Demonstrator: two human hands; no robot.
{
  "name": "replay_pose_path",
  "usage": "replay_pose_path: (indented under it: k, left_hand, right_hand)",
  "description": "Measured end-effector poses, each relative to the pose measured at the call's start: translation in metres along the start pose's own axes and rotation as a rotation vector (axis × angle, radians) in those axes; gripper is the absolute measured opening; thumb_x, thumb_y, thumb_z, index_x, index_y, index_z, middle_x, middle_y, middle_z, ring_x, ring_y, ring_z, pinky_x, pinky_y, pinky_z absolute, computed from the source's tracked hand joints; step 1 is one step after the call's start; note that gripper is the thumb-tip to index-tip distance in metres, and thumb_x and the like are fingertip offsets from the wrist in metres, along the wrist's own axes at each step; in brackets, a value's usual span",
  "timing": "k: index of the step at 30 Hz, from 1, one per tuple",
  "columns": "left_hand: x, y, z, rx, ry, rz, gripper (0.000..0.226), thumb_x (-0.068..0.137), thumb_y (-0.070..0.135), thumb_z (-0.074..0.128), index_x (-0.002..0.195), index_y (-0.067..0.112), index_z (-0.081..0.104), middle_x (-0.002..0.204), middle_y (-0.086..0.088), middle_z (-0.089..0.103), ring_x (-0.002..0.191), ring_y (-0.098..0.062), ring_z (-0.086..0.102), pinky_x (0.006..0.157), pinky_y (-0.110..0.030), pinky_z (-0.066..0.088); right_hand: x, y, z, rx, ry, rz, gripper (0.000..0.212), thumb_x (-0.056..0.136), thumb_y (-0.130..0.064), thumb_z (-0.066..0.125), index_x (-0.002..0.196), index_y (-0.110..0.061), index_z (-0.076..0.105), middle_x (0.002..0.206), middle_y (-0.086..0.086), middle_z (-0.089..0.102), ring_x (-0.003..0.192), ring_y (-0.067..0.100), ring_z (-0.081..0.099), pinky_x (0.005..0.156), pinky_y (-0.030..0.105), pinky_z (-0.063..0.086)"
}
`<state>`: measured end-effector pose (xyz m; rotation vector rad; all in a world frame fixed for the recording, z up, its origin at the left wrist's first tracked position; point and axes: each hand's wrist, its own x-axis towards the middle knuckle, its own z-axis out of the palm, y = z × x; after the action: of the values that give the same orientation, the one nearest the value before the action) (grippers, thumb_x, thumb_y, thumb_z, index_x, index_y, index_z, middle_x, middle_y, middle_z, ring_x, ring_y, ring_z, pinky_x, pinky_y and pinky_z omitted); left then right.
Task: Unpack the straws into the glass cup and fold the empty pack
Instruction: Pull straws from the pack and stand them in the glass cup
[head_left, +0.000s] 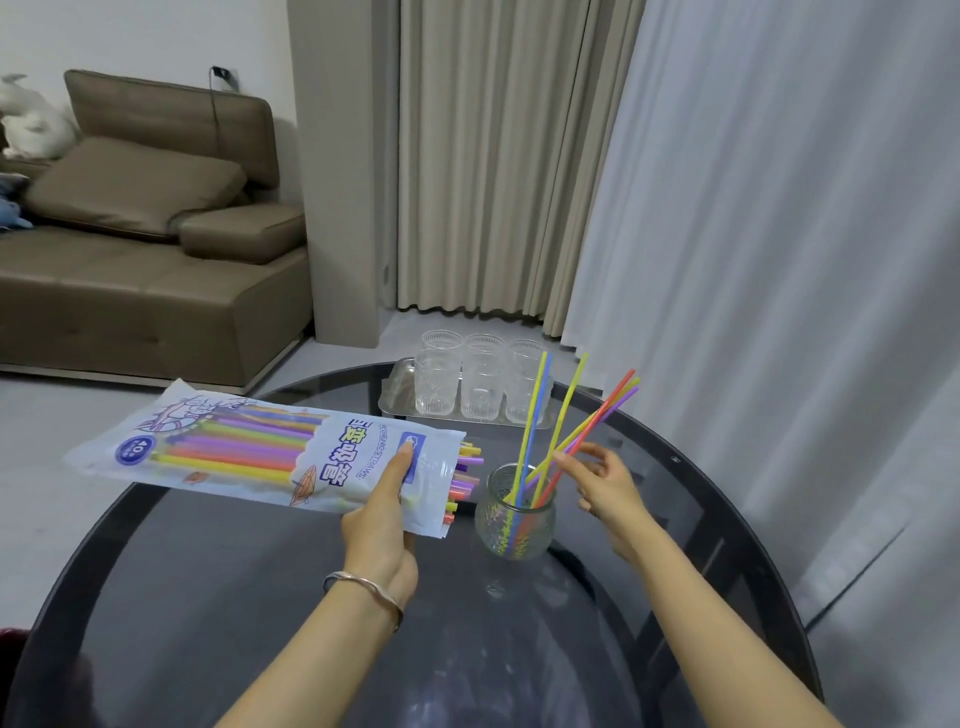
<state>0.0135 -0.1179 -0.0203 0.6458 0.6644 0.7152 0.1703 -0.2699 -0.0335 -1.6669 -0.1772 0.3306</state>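
Left hand (382, 519) grips glossy plastic pack (234, 447); right hand (605, 488), fingers loose, beside thin straws (566, 410) in ribbed glass cup (514, 525).

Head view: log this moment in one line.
left hand grips straw pack | right hand fingers spread, touching loose straws in glass cup | straw pack mostly full | fold not done

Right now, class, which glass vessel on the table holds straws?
The rounded glass cup beside the right hand; the tumblers on the tray stand empty.
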Motion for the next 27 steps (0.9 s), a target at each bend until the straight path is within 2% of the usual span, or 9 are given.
replay_pose_path:
  k: [3,5,10,14,17,18,21,25,27]
  left_hand:
    - [-0.014,0.003,-0.001,-0.006,-0.009,-0.002,0.034,0.080,0.018,0.071,0.113,0.016,0.062,0.116,-0.006,0.067,0.094,-0.024,0.064,0.044,-0.024,0.052]
    - [-0.024,0.005,-0.002,0.002,-0.031,-0.010,0.027,0.080,0.017,0.071,0.106,0.018,0.062,0.110,-0.005,0.068,0.085,-0.020,0.065,0.044,-0.024,0.052]
    - [-0.052,0.006,-0.012,0.023,-0.083,-0.041,0.016,0.081,0.015,0.070,0.096,0.018,0.066,0.091,0.000,0.069,0.056,-0.009,0.068,0.040,-0.023,0.051]
    - [-0.069,0.007,-0.017,0.049,-0.118,-0.061,0.011,0.081,0.017,0.069,0.092,0.018,0.066,0.088,-0.003,0.067,0.070,-0.020,0.063,0.039,-0.024,0.050]
    - [-0.076,0.009,-0.014,0.052,-0.132,-0.073,0.012,0.081,0.018,0.069,0.093,0.018,0.066,0.087,-0.004,0.068,0.071,-0.021,0.063,0.040,-0.024,0.050]
    - [-0.076,0.009,-0.013,0.049,-0.132,-0.074,0.013,0.081,0.018,0.070,0.093,0.018,0.066,0.089,-0.004,0.068,0.072,-0.021,0.064,0.041,-0.025,0.051]
    - [-0.072,0.011,-0.014,0.018,-0.123,-0.072,0.022,0.080,0.020,0.070,0.101,0.017,0.066,0.101,-0.007,0.069,0.077,-0.022,0.065,0.045,-0.026,0.052]
    - [-0.057,0.017,-0.018,-0.034,-0.117,-0.082,0.047,0.081,0.025,0.069,0.125,0.014,0.059,0.122,-0.013,0.066,0.104,-0.037,0.064,0.050,-0.027,0.056]
    - [-0.052,0.018,-0.020,-0.070,-0.108,-0.079,0.044,0.083,0.023,0.068,0.125,0.015,0.059,0.123,-0.013,0.065,0.104,-0.037,0.063,0.050,-0.028,0.057]
  right_hand:
    - [-0.024,0.004,-0.001,0.136,0.247,-0.042,0.041,0.082,-0.030,0.068,0.112,-0.013,0.045,0.088,0.002,0.050,0.071,0.011,0.045,0.066,0.028,0.040]
    - [-0.045,0.000,0.006,0.186,0.290,-0.100,0.031,0.087,-0.031,0.061,0.105,-0.009,0.047,0.090,0.005,0.051,0.072,0.012,0.046,0.073,0.031,0.041]
    - [-0.099,-0.028,0.045,0.157,-0.035,-0.209,0.015,0.097,-0.036,0.041,0.090,-0.023,0.046,0.082,0.000,0.054,0.066,0.015,0.050,0.058,0.024,0.041]
    - [-0.123,-0.024,0.064,0.050,-0.156,-0.290,0.015,0.094,-0.039,0.046,0.089,-0.025,0.044,0.080,0.000,0.060,0.064,0.006,0.056,0.058,0.019,0.045]
    - [-0.126,-0.024,0.063,0.056,-0.111,-0.404,0.014,0.093,-0.032,0.051,0.087,-0.021,0.046,0.077,0.008,0.062,0.074,0.015,0.061,0.069,0.033,0.051]
    - [-0.127,-0.025,0.061,0.050,-0.110,-0.434,0.013,0.093,-0.029,0.052,0.087,-0.019,0.047,0.075,0.007,0.062,0.073,0.015,0.061,0.068,0.032,0.051]
    - [-0.127,-0.027,0.058,0.061,-0.107,-0.465,0.011,0.093,-0.021,0.054,0.085,-0.014,0.051,0.065,-0.005,0.058,0.058,0.007,0.053,0.054,0.019,0.045]
    - [-0.120,-0.030,0.045,0.173,0.064,-0.409,0.014,0.093,-0.023,0.054,0.082,-0.013,0.054,0.059,-0.001,0.049,0.051,0.010,0.041,0.048,0.021,0.036]
    - [-0.117,-0.032,0.040,0.287,0.095,-0.332,0.014,0.091,-0.027,0.056,0.084,-0.015,0.054,0.055,-0.003,0.046,0.046,0.008,0.038,0.043,0.019,0.033]
